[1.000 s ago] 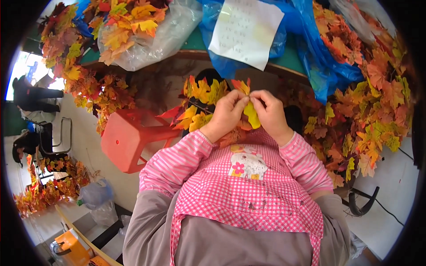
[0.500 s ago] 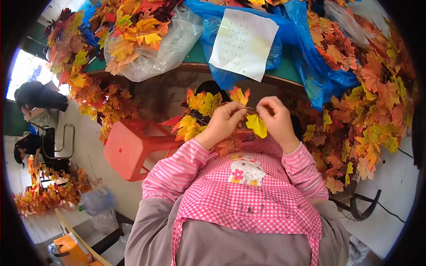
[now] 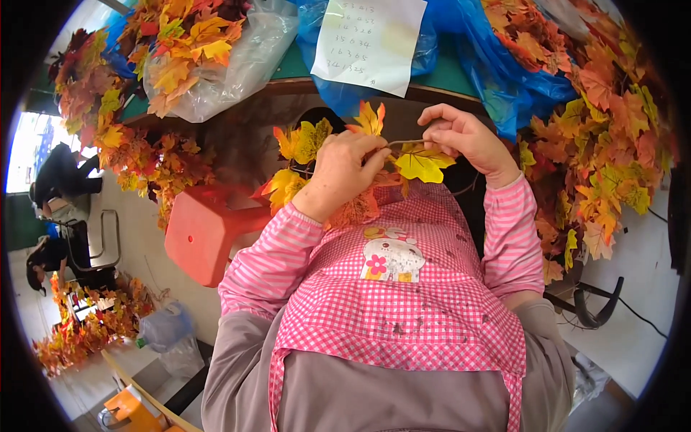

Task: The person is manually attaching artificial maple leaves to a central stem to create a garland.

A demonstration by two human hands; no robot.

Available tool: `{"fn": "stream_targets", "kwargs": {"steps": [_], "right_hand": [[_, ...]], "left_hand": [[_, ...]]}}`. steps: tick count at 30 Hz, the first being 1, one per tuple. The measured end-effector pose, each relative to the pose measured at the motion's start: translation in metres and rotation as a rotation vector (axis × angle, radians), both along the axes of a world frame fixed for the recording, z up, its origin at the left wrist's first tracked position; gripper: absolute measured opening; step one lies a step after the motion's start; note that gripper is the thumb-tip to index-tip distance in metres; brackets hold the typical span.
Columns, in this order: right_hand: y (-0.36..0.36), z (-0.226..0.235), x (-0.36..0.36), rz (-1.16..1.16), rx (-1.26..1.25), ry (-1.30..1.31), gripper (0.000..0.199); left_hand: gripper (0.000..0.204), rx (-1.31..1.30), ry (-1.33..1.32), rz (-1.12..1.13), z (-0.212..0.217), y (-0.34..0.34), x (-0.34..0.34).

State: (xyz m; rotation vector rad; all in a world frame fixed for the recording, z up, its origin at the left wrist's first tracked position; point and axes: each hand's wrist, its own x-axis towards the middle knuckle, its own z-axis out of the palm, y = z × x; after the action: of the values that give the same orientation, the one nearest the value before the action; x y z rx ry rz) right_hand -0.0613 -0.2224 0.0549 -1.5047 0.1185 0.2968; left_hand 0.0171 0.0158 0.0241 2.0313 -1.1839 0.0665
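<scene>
In front of my lap I hold an artificial maple leaf garland [image 3: 282,189] with yellow, orange and red leaves. My left hand [image 3: 338,173] is closed, pinching the garland's thin brown stem [image 3: 408,142]. My right hand [image 3: 471,140] grips the stem's other end between thumb and fingers, with the index finger bent above it. The stem stretches across the gap between both hands. A bright yellow leaf [image 3: 423,165] hangs just under it, and an orange-tipped yellow leaf [image 3: 369,119] stands up beyond my left hand.
A red plastic stool [image 3: 198,237] stands to the left. Ahead, a green table [image 3: 291,66] carries blue plastic bags [image 3: 497,90], clear bags [image 3: 234,79] and a white paper sheet [image 3: 371,47]. Leaf garlands hang right [image 3: 597,165] and left [image 3: 173,162]. Two people are at far left.
My right hand has moved right and up, away from my left hand, and more stem shows between them. The yellow leaf now lies flatter and wider. The whole view has shifted slightly.
</scene>
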Motion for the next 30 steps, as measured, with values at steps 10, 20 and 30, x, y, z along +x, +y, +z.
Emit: {"fn": "stream_targets", "kwargs": {"steps": [10, 20, 30], "right_hand": [[0.010, 0.015, 0.001, 0.052, -0.153, -0.156, 0.021], [0.017, 0.009, 0.001, 0.195, -0.319, -0.163, 0.017], [-0.054, 0.116, 0.227, -0.502, -0.766, -0.704, 0.033]], "left_hand": [[0.014, 0.021, -0.250, -0.141, 0.030, -0.034, 0.002], [0.010, 0.015, 0.510, -0.202, 0.015, -0.021, -0.012], [0.014, -0.035, 0.845, -0.117, -0.027, -0.015, -0.004]]}}
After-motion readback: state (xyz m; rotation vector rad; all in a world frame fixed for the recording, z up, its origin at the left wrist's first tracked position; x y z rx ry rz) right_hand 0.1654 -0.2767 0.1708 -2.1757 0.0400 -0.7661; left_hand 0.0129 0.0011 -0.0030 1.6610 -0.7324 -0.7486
